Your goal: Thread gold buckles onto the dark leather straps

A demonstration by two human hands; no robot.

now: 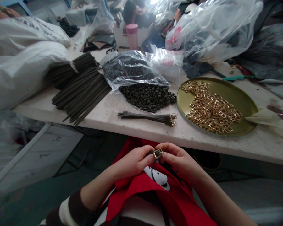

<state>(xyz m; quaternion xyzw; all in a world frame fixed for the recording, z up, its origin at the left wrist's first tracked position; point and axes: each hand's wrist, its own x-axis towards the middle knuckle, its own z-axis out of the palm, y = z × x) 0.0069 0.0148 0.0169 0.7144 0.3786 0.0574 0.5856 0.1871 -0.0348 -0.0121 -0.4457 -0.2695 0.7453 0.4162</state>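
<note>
Over my lap, both hands are closed round one small rectangular gold buckle point(158, 153). My left hand point(141, 158) pinches it at its left end, where a bit of dark material shows between the fingertips. The thumb and fingers of my right hand point(176, 157) grip the right end. A thin dark strap point(152, 171) hangs in a curve below the buckle; how it passes through the frame is hidden by my fingers. On the table in front lies a small bundle of dark straps point(143, 116) with gold buckles at their right ends.
A round gold tray point(247, 103) of loose buckles stands right on the white table point(103, 116). Small black loops point(151, 97) spill from a clear plastic bag point(134, 67). Long dark strips point(82, 92) and white sacks point(25, 69) lie left. Behind stands a pink-lidded cup point(132, 36).
</note>
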